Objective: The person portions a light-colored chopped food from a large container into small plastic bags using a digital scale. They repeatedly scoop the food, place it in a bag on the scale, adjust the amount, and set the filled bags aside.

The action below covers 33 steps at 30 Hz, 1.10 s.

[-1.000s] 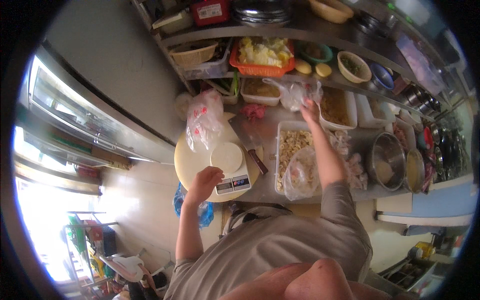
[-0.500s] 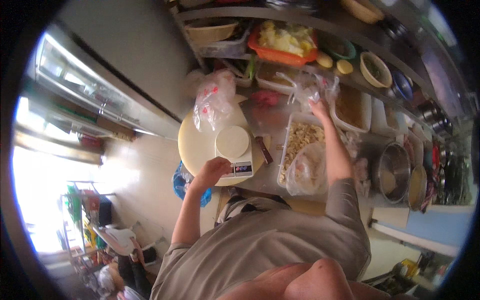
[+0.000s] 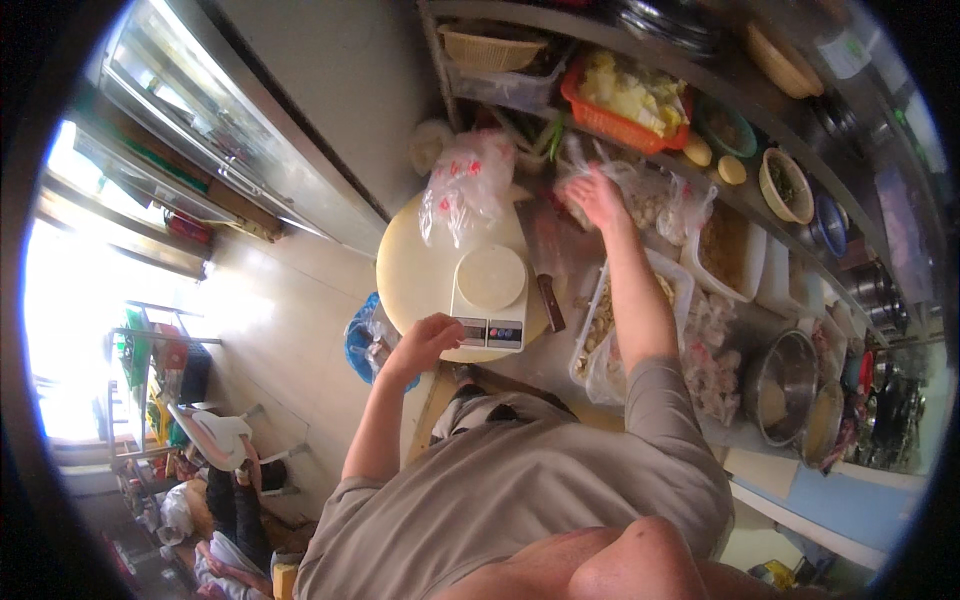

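Note:
My left hand (image 3: 430,345) hangs loosely bent at the front of a white kitchen scale (image 3: 490,278), fingertips by its display and holding nothing I can see. The scale stands on a round pale chopping board (image 3: 405,265). My right hand (image 3: 597,200) reaches to the back of the counter, fingers apart, beside a clear plastic bag (image 3: 574,185); whether it touches the bag is blurred. Filled clear bags (image 3: 650,200) lie just right of that hand. My right forearm passes over a white tub (image 3: 684,285) of pale sliced food, with a bag in its near end.
A brown-handled knife (image 3: 551,303) lies right of the scale. White bags with red print (image 3: 468,180) sit on the board's far side. An orange basket (image 3: 625,125) of cut vegetables is on the shelf. A steel bowl (image 3: 785,385) stands right; a blue bag (image 3: 362,340) hangs left.
My right hand has moved left, away from the filled clear bags it was at, and its fingers have spread. My left hand stays by the scale's display. The whole view has turned slightly.

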Each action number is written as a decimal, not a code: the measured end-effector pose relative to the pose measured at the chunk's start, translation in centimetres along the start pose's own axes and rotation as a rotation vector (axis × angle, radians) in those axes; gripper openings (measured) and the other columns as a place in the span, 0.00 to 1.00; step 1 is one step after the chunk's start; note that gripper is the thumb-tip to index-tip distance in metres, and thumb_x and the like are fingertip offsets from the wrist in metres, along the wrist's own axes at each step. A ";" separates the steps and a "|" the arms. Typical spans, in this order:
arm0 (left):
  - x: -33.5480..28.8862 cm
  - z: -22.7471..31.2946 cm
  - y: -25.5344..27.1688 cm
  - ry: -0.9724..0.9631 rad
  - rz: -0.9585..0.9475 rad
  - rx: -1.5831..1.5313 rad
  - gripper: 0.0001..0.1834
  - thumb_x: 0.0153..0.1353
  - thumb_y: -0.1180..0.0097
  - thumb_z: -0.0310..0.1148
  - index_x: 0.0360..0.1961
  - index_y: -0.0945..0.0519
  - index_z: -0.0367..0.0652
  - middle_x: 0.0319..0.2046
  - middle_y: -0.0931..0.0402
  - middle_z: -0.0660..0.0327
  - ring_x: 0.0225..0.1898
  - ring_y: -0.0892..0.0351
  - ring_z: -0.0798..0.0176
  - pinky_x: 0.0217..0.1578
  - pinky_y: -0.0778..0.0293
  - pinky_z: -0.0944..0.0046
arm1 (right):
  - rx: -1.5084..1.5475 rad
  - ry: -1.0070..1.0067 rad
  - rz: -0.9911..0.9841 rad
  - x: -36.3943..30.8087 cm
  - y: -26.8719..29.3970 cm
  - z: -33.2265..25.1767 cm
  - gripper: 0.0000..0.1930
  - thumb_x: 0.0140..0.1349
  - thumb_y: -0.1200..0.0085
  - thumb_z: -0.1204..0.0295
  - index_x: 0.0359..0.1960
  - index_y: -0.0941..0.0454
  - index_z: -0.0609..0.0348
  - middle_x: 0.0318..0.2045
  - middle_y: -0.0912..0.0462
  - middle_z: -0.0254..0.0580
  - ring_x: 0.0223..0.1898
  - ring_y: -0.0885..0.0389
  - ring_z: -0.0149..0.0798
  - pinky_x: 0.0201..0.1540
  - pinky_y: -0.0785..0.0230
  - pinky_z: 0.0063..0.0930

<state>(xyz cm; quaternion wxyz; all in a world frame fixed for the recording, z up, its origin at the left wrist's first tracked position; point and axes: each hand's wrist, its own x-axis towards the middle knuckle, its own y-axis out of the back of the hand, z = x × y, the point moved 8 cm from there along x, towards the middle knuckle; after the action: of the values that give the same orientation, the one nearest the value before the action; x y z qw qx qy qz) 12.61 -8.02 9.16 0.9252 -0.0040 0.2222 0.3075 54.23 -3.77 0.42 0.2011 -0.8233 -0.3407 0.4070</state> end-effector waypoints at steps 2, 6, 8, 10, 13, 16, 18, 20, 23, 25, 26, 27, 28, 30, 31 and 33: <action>-0.1 0.3 0.4 -0.011 0.032 0.020 0.14 0.65 0.48 0.36 0.40 0.23 0.33 0.34 0.22 0.59 0.38 0.24 0.67 0.44 0.27 0.67 | -0.624 0.306 0.020 -3.6 -1.4 -3.0 0.15 0.64 0.49 0.67 0.48 0.29 0.65 0.43 0.21 0.46 0.45 0.22 0.42 0.51 0.28 0.36; -0.2 -0.6 0.7 0.043 0.061 -0.116 0.16 0.66 0.49 0.36 0.43 0.25 0.31 0.36 0.22 0.56 0.40 0.24 0.65 0.44 0.27 0.66 | -0.595 0.380 -0.092 -13.1 0.5 -6.8 0.13 0.65 0.48 0.66 0.46 0.25 0.61 0.38 0.19 0.41 0.39 0.18 0.36 0.44 0.26 0.28; 0.2 -1.0 0.2 0.062 0.011 -0.121 0.16 0.66 0.50 0.35 0.44 0.25 0.30 0.38 0.23 0.56 0.41 0.24 0.64 0.45 0.27 0.65 | -0.628 0.536 -0.052 -20.5 3.8 -9.2 0.12 0.66 0.51 0.67 0.44 0.25 0.61 0.37 0.19 0.41 0.40 0.19 0.36 0.44 0.26 0.29; 0.8 -0.6 -1.5 0.032 -0.052 -0.160 0.12 0.66 0.50 0.32 0.43 0.25 0.33 0.36 0.23 0.61 0.39 0.25 0.68 0.45 0.28 0.67 | -0.682 0.534 -0.044 -27.6 7.1 -9.2 0.11 0.67 0.52 0.68 0.44 0.24 0.62 0.37 0.19 0.42 0.40 0.19 0.35 0.45 0.26 0.29; 2.2 1.3 -8.1 -0.060 -0.296 -0.263 0.10 0.67 0.52 0.30 0.45 0.26 0.34 0.38 0.24 0.61 0.40 0.25 0.67 0.46 0.28 0.67 | -0.795 0.328 -0.150 -33.5 10.5 -5.4 0.11 0.66 0.51 0.69 0.44 0.24 0.61 0.35 0.19 0.38 0.39 0.20 0.32 0.44 0.26 0.27; 3.3 3.2 -20.5 -0.190 -0.556 -0.355 0.11 0.68 0.53 0.31 0.47 0.30 0.35 0.41 0.26 0.59 0.45 0.26 0.65 0.50 0.29 0.63 | -1.052 0.293 -0.171 -31.1 12.7 0.2 0.10 0.65 0.52 0.69 0.41 0.22 0.62 0.35 0.19 0.39 0.38 0.21 0.32 0.43 0.28 0.29; 5.7 1.4 -28.1 -0.082 -0.424 -0.220 0.07 0.67 0.55 0.27 0.44 0.31 0.37 0.37 0.26 0.58 0.43 0.25 0.61 0.48 0.29 0.60 | -1.227 0.245 -0.050 -26.4 14.8 3.4 0.10 0.64 0.51 0.69 0.38 0.22 0.62 0.34 0.20 0.38 0.37 0.24 0.31 0.41 0.30 0.28; 8.3 0.7 -31.3 -0.218 -0.098 0.258 0.16 0.59 0.45 0.32 0.41 0.33 0.33 0.39 0.27 0.47 0.43 0.26 0.53 0.45 0.31 0.53 | -1.290 0.191 0.126 -23.1 17.5 3.9 0.11 0.64 0.51 0.67 0.38 0.22 0.62 0.34 0.21 0.37 0.37 0.25 0.32 0.42 0.32 0.26; 10.9 -3.6 -33.5 -0.040 -0.178 0.607 0.34 0.54 0.39 0.39 0.54 0.40 0.29 0.51 0.34 0.38 0.54 0.33 0.41 0.53 0.35 0.50 | -1.375 0.329 0.268 -23.1 19.3 3.6 0.19 0.65 0.54 0.60 0.45 0.24 0.64 0.44 0.23 0.46 0.47 0.26 0.43 0.51 0.35 0.34; 10.9 -4.3 -34.2 -0.183 -0.292 0.760 0.47 0.52 0.37 0.46 0.62 0.51 0.33 0.58 0.47 0.36 0.62 0.46 0.40 0.59 0.43 0.46 | -1.588 0.304 0.238 -24.4 19.5 4.2 0.22 0.66 0.57 0.58 0.51 0.27 0.64 0.53 0.27 0.53 0.53 0.29 0.51 0.58 0.39 0.41; 10.7 -4.8 -34.4 -0.211 -0.378 0.879 0.54 0.50 0.36 0.49 0.66 0.56 0.35 0.62 0.53 0.36 0.65 0.52 0.39 0.63 0.47 0.44 | -1.718 0.183 0.230 -24.8 19.9 4.8 0.22 0.66 0.58 0.60 0.53 0.28 0.64 0.56 0.29 0.54 0.55 0.30 0.54 0.60 0.41 0.44; 10.8 -5.3 -34.7 -0.186 -0.491 0.886 0.62 0.47 0.35 0.55 0.69 0.64 0.36 0.67 0.62 0.39 0.69 0.61 0.38 0.66 0.52 0.45 | -1.466 -0.055 0.326 -24.9 21.7 5.2 0.26 0.64 0.54 0.59 0.59 0.33 0.63 0.62 0.37 0.56 0.59 0.34 0.55 0.64 0.45 0.44; 10.5 -5.0 -35.0 -0.223 -0.548 0.871 0.62 0.47 0.35 0.55 0.69 0.64 0.37 0.67 0.63 0.40 0.69 0.61 0.38 0.66 0.53 0.45 | -1.857 -0.117 0.154 -25.2 21.0 6.0 0.27 0.63 0.53 0.59 0.59 0.33 0.62 0.63 0.39 0.58 0.61 0.37 0.55 0.65 0.46 0.44; 10.6 -3.8 -35.5 -0.330 -0.611 0.850 0.63 0.47 0.36 0.57 0.69 0.64 0.39 0.68 0.65 0.42 0.69 0.63 0.38 0.67 0.55 0.46 | -2.515 -0.113 -0.261 -25.6 20.0 7.6 0.28 0.59 0.51 0.61 0.60 0.33 0.63 0.63 0.42 0.61 0.63 0.41 0.56 0.66 0.47 0.45; 10.9 -3.7 -35.5 -0.348 -0.617 1.008 0.62 0.47 0.36 0.57 0.70 0.63 0.40 0.69 0.65 0.43 0.70 0.63 0.39 0.67 0.56 0.46 | -2.618 -0.088 -0.382 -25.6 19.9 7.9 0.29 0.57 0.50 0.62 0.60 0.33 0.64 0.62 0.41 0.63 0.64 0.42 0.57 0.66 0.48 0.45; 11.7 -4.1 -35.6 -0.340 -0.640 1.278 0.62 0.47 0.36 0.57 0.70 0.63 0.41 0.69 0.65 0.46 0.70 0.64 0.41 0.67 0.57 0.47 | -2.645 0.097 -0.376 -26.0 19.4 7.8 0.31 0.52 0.47 0.66 0.59 0.34 0.68 0.56 0.35 0.68 0.63 0.41 0.60 0.65 0.47 0.44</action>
<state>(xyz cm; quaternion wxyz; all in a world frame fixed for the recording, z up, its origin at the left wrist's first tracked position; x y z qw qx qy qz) 39.57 -30.90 -3.98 0.8132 0.5193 0.1997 -0.1708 44.27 -35.48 -2.09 -0.6778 -0.3523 -0.5765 -0.2900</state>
